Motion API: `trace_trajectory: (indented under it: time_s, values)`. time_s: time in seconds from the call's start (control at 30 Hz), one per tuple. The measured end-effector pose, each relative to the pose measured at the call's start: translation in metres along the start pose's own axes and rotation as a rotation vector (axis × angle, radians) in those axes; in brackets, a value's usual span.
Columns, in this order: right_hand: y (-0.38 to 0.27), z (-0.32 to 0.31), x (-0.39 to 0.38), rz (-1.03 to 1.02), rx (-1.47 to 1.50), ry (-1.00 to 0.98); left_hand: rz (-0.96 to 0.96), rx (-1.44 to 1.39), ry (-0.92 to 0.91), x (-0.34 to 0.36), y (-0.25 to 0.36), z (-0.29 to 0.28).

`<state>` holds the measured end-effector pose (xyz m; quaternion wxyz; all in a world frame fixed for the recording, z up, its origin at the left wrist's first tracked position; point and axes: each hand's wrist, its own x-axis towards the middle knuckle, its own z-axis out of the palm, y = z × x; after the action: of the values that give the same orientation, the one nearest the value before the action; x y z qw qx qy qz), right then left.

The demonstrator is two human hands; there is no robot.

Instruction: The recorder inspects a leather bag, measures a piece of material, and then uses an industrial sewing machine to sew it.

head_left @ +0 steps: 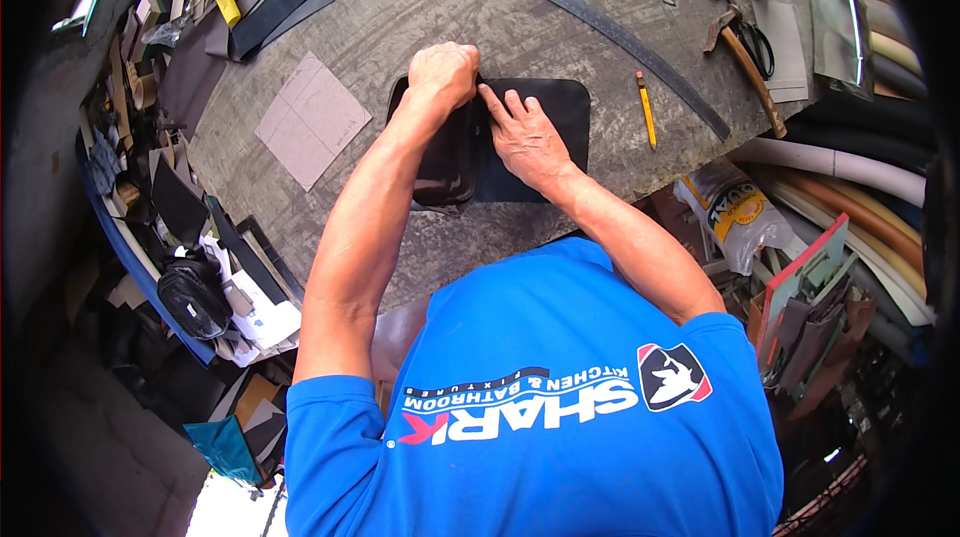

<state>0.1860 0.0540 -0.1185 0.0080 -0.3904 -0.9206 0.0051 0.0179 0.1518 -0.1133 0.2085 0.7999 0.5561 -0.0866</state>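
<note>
Left hand (443, 72) is fisted, knuckles pressed on the upper left edge of the dark leather piece (545, 107) lying mid-workbench (420, 7), what it grips cannot be told, while right hand (522, 132) is laid flat, fingers spread, just beside it, long axis of piece running left-right

left hand (443, 75) fist hides its contents

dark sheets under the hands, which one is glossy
The left, brownish piece under the left hand; it shines. The black sheet under the right hand is matte.
</note>
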Motion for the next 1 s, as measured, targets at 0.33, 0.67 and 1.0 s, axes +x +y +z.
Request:
trace_trajectory:
  time_s: [0.33,0.67,1.0]
  values:
    - [-0.003,0.004,0.0,0.013,-0.023,0.048,0.134,-0.044,0.163,-0.003,-0.004,0.001]
    - [-0.005,0.007,-0.003,0.07,0.038,0.04,0.407,-0.014,0.172,0.012,-0.003,0.002]
    - [0.0,0.006,-0.004,0.132,0.233,0.044,0.454,0.113,0.192,0.024,0.004,-0.009]
